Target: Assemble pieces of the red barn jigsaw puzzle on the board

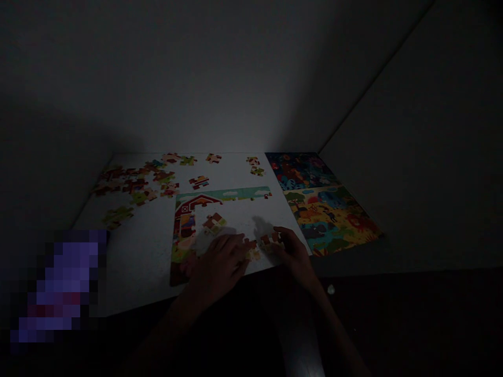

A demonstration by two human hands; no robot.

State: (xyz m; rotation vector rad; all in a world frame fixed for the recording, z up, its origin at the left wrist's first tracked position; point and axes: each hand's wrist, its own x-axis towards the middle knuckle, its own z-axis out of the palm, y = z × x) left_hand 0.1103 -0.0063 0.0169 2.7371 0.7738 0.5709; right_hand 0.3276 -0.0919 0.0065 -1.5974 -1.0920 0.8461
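Dimly lit. Left hand [220, 264] laid flat, fingers spread, on half-built barn puzzle [204, 201] at table [133, 251] front edge. Right hand [291, 248] pinching small piece cluster [269, 242] just beside it. Loose pieces [133, 183] well apart, far left.

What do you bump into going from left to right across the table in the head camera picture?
Loose puzzle pieces → half-built barn puzzle → left hand → right hand → finished animal puzzles.
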